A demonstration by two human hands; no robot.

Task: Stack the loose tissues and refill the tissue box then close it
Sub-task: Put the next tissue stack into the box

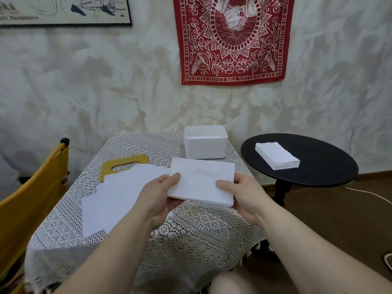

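Both hands are clamped on one squared stack [201, 182] of tissues, held just above the counter [191, 225]. The left hand [158, 198] grips its left edge, thumb on top; the right hand [239, 195] grips the right edge the same way, thumb on top and fingers hidden beneath. The stack looks even at its edges, so the gathering step seems partly done.

More tissues remain loose: a fanned spread of sheets [118, 198] lies flat on the counter just left of the left hand, running under it toward the stack. These are not yet squared, so stacking is probably unfinished.

The box [205, 142] stands open beyond the hands, at the far edge of the counter, a little ahead of the held stack. White layers show near its rim, so it may already hold some tissues; how full it is I cannot tell. Its yellow lid [125, 166], with a slot cut through it, lies flat beyond the left hand, partly covered by the loose sheets, well apart from the box.

Far to the right of the right hand, on a black side table [318, 166], sits another neat pile [276, 155], also not yet in the box.

By my reading, the task is near its middle: remaining are collecting the spread sheets, loading the stacks into the box, and fitting the lid.
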